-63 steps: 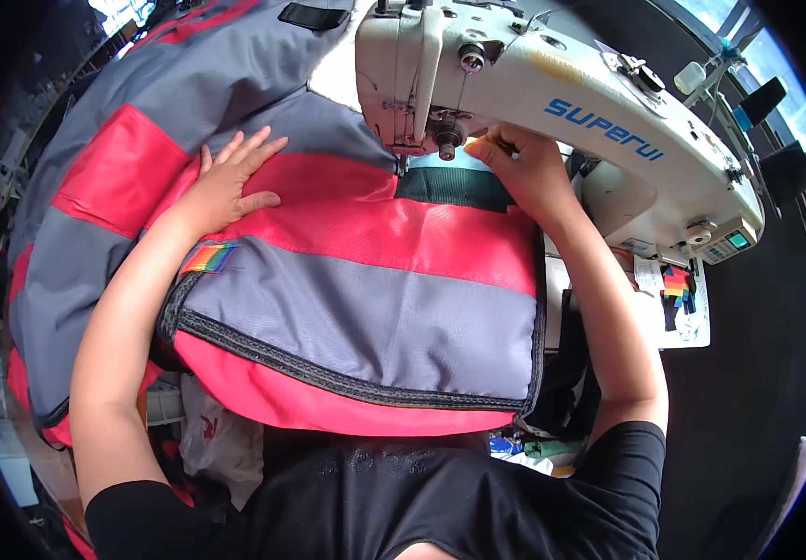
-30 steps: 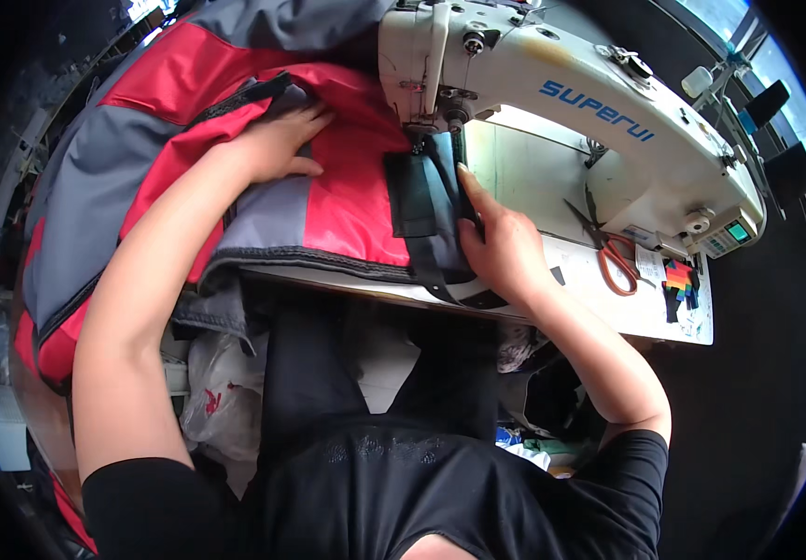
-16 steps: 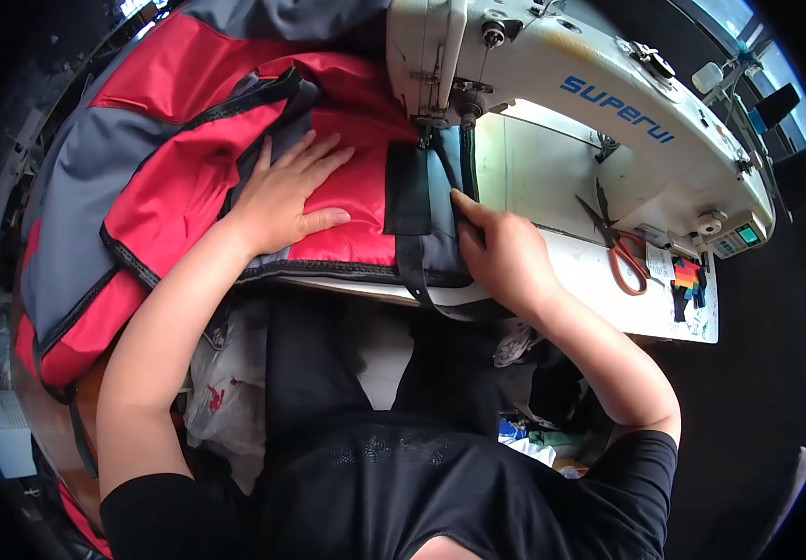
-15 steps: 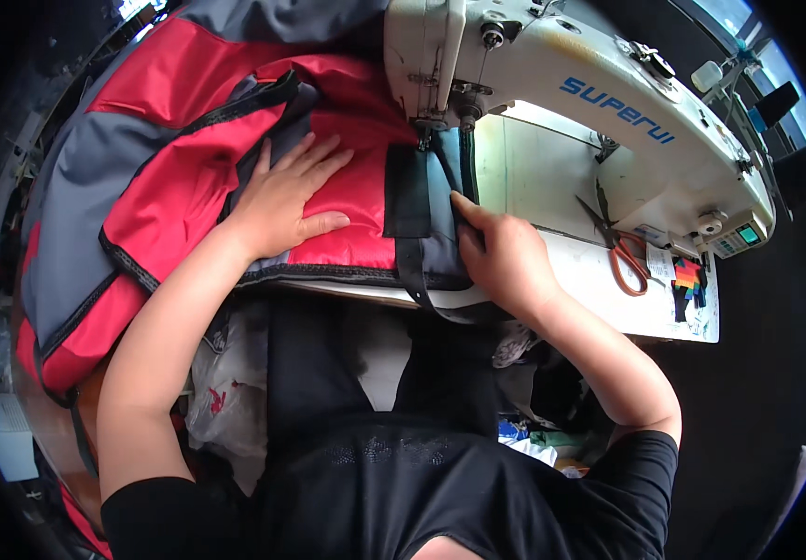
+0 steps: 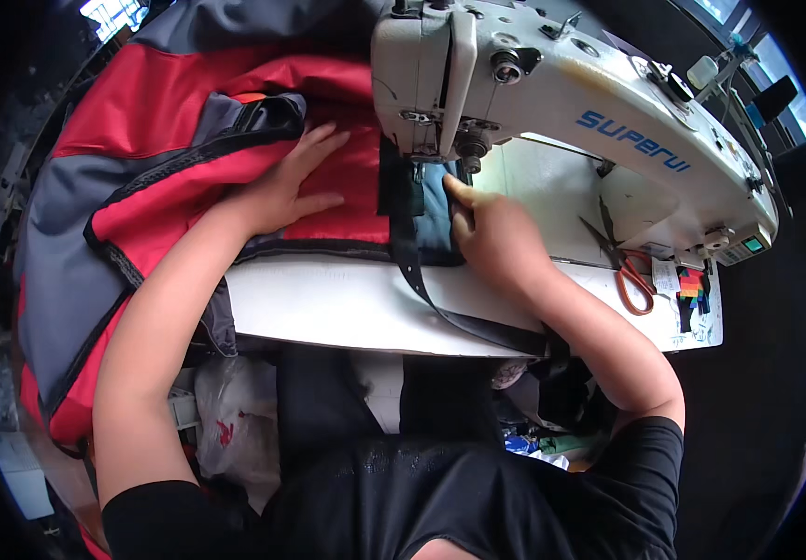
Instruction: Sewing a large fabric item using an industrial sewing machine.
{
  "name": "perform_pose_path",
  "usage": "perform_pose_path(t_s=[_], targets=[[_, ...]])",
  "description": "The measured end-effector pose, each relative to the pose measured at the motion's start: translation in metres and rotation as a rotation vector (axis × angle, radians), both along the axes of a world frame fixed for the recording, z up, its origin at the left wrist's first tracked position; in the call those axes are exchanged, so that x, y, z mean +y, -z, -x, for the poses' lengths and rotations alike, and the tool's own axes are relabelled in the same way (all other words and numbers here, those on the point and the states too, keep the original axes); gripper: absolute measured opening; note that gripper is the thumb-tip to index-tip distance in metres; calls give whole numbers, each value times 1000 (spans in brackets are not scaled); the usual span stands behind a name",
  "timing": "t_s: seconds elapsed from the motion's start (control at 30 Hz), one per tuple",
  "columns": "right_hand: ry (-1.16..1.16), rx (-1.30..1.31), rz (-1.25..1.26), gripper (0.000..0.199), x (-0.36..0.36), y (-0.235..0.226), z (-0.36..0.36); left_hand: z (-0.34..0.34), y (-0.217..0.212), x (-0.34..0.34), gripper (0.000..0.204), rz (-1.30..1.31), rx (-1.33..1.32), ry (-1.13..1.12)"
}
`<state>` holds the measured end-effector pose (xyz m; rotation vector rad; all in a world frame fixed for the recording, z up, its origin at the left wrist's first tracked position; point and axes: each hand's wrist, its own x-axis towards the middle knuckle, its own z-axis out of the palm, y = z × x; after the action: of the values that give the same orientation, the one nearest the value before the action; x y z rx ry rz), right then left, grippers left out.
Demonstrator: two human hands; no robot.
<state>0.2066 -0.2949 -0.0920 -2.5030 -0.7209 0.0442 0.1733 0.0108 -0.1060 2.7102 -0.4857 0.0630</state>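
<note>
A large red and grey fabric piece with black zip trim [image 5: 169, 177] lies across the white sewing table [image 5: 328, 303] and hangs off its left side. My left hand [image 5: 286, 187] rests flat on the red fabric, fingers spread, just left of the needle. My right hand [image 5: 491, 233] presses a dark teal panel [image 5: 435, 215] down beside the presser foot of the white sewing machine [image 5: 552, 89]. A black webbing strap [image 5: 421, 280] runs from under the needle down off the table's front edge.
Orange-handled scissors [image 5: 622, 271] lie on the table to the right, near a small coloured swatch card [image 5: 692, 285]. Plastic bags and bundled items [image 5: 235, 420] sit under the table by my knees. Dark surroundings ring the view.
The fabric has been pushed up and left under the machine. My left hand moved up along the red fabric toward the needle, and my right hand moved closer to the presser foot.
</note>
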Motion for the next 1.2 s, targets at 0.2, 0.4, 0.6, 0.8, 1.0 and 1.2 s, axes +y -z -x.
perform_pose_path(t_s=[0.2,0.4,0.6,0.8,1.0,1.2], targets=[[41,-87,142,37,12,7,-25,-27,4,13,78,-11,6,-50],[69,-140,25,24,18,14,-37,-60,6,27,77,-125,-48,-20],[54,-111,4,26,11,8,-37,-61,9,26,77,-72,-30,-16],[52,-359,146,29,-34,-33,18,-8,-22,4,73,-87,48,-144],[-304,-47,-124,32,-51,-41,142,93,-87,-44,110,-478,331,-76],[-231,832,-687,79,3,-2,158,72,-139,-50,70,-365,340,75]])
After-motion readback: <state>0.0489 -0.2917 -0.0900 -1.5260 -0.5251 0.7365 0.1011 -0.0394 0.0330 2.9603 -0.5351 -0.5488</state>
